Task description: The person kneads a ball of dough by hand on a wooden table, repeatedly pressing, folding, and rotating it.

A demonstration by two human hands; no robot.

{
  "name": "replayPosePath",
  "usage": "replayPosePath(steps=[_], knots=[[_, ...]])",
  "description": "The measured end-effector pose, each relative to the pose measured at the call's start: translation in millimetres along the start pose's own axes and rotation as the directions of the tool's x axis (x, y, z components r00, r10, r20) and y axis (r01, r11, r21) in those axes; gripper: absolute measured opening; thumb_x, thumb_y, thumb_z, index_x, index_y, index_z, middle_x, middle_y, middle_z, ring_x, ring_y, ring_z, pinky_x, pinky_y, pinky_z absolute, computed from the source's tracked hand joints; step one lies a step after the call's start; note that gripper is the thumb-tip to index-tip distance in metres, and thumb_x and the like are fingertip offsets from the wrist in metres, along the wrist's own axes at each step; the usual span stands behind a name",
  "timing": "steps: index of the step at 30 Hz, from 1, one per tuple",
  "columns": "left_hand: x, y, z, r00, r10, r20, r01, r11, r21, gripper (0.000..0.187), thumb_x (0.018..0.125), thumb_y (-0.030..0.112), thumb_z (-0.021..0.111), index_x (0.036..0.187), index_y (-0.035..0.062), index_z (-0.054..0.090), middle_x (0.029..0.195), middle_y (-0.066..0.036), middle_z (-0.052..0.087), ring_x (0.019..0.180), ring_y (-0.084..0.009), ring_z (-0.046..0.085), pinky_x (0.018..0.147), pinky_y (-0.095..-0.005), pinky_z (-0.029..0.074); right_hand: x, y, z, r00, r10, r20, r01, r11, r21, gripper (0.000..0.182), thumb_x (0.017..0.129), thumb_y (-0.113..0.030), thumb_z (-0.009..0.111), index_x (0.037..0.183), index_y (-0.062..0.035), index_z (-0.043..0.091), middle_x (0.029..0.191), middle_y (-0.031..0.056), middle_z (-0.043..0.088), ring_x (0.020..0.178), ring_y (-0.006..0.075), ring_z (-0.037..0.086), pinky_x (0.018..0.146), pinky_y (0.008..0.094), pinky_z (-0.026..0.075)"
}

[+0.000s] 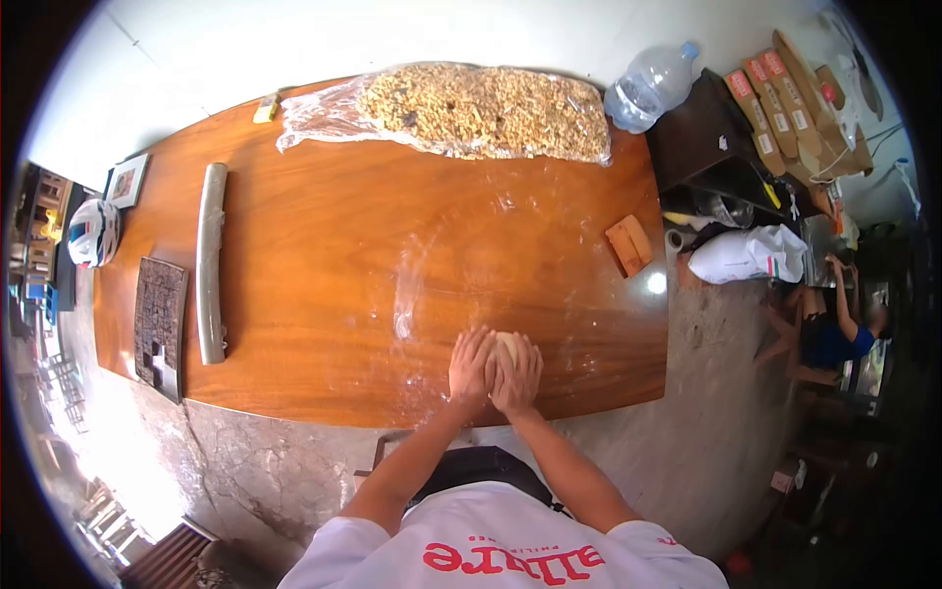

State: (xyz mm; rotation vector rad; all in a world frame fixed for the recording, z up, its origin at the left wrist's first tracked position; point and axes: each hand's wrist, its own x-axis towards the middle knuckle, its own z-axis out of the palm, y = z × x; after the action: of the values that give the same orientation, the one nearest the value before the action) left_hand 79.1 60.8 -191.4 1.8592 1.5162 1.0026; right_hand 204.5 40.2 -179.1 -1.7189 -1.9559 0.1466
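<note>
A pale lump that looks like dough (pixel 507 346) sits on the wooden table (pixel 314 255) close to its front edge. My left hand (pixel 471 365) presses against its left side, fingers pointing forward and closed on it. Over its front and right side lies my right hand (pixel 517 376), its fingers wrapped round the lump and touching my left hand. Much of the lump is hidden under both hands. White, floury smears (pixel 405 294) mark the tabletop ahead and to the left.
A clear bag of tan, crumbly pieces (pixel 481 110) lies along the back edge, beside a large plastic bottle (pixel 648 88). A small wooden block (pixel 628 245) is at right. A wrapped roll (pixel 212 263), dark carved panel (pixel 160 319) and helmet (pixel 94 233) stand left. Another person (pixel 839 334) sits far right.
</note>
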Motion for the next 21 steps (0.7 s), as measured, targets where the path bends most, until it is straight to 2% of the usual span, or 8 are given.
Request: replayPosePath(steps=[1,3,6,11,15,17,19,21], knots=[[13.6,-3.6,2.4,1.000,-0.013,0.021,0.013,1.000,0.001,0.042,0.098,0.021,0.053,0.137,0.0074,0.061,0.145,-0.016,0.055,0.139,-0.0360,0.047,0.119,-0.0521,0.032,15.7,4.7,3.0,0.999,-0.040,0.036,0.042,0.997,-0.058,0.044,0.100,-0.031,0.050,0.139,-0.0107,0.056,0.145,0.0230,0.049,0.135,0.0435,0.044,0.114,0.0577,0.031],[61.4,-10.0,9.5,1.000,0.021,0.016,-0.025,0.972,0.235,0.043,0.100,0.021,0.051,0.140,0.0091,0.059,0.150,-0.017,0.050,0.145,-0.0349,0.041,0.122,-0.0522,0.027,57.1,14.6,10.1,0.996,0.043,0.084,-0.035,0.996,-0.087,0.045,0.096,-0.029,0.052,0.138,-0.0125,0.057,0.145,0.0212,0.049,0.136,0.0428,0.044,0.115,0.0594,0.029],[123.4,-23.5,24.4,0.999,-0.034,-0.006,0.035,0.967,0.253,0.043,0.100,0.021,0.052,0.141,0.0100,0.059,0.154,-0.018,0.046,0.148,-0.0366,0.036,0.123,-0.0526,0.023,120.3,39.8,25.7,0.993,0.093,0.077,-0.086,0.992,-0.088,0.045,0.093,-0.025,0.054,0.136,-0.0107,0.059,0.144,0.0203,0.050,0.136,0.0417,0.044,0.115,0.0595,0.029],[211.9,-39.3,35.4,0.970,-0.141,-0.200,0.195,0.940,0.281,0.042,0.100,0.025,0.053,0.138,0.0077,0.060,0.156,-0.020,0.041,0.149,-0.0426,0.029,0.123,-0.0534,0.021,220.7,75.6,53.0,0.997,0.072,-0.002,-0.072,0.996,-0.050,0.042,0.089,-0.018,0.058,0.129,-0.0079,0.059,0.142,0.0195,0.051,0.134,0.0405,0.045,0.111,0.0582,0.033],[256.5,-54.5,44.0,0.959,-0.144,-0.242,0.213,0.933,0.290,0.040,0.103,0.026,0.051,0.136,0.0063,0.061,0.159,-0.020,0.036,0.150,-0.0434,0.026,0.123,-0.0542,0.020,289.2,93.0,76.1,0.996,0.028,-0.087,-0.032,0.999,-0.037,0.034,0.089,-0.017,0.059,0.121,-0.0075,0.062,0.138,0.0181,0.054,0.133,0.0383,0.047,0.109,0.0545,0.036],[256.7,-48.7,38.2,0.965,-0.091,-0.245,0.169,0.933,0.319,0.042,0.105,0.029,0.047,0.135,0.0038,0.061,0.156,-0.021,0.041,0.148,-0.0423,0.030,0.121,-0.0503,0.027,300.4,97.9,85.1,0.993,0.009,-0.117,-0.012,0.999,-0.033,0.031,0.089,-0.018,0.060,0.118,-0.0073,0.064,0.135,0.0171,0.057,0.132,0.0366,0.049,0.108,0.0528,0.037],[245.9,-36.8,29.7,0.990,-0.106,-0.093,0.097,0.991,-0.093,0.045,0.106,0.033,0.046,0.135,0.0028,0.062,0.150,-0.023,0.049,0.144,-0.0404,0.041,0.116,-0.0453,0.037,305.5,106.9,93.7,0.993,0.060,-0.097,-0.036,0.973,0.227,0.023,0.091,-0.020,0.060,0.107,-0.0066,0.068,0.130,0.0148,0.062,0.130,0.0336,0.052,0.109,0.0504,0.037],[218.9,-30.8,27.7,0.978,-0.199,0.069,0.207,0.969,-0.135,0.049,0.107,0.040,0.044,0.136,0.0047,0.062,0.142,-0.021,0.057,0.136,-0.0378,0.052,0.109,-0.0430,0.045,307.5,135.3,91.8,0.989,0.075,-0.124,-0.031,0.945,0.324,0.024,0.095,-0.023,0.059,0.105,-0.0054,0.072,0.122,0.0129,0.069,0.122,0.0289,0.060,0.105,0.0441,0.043]])
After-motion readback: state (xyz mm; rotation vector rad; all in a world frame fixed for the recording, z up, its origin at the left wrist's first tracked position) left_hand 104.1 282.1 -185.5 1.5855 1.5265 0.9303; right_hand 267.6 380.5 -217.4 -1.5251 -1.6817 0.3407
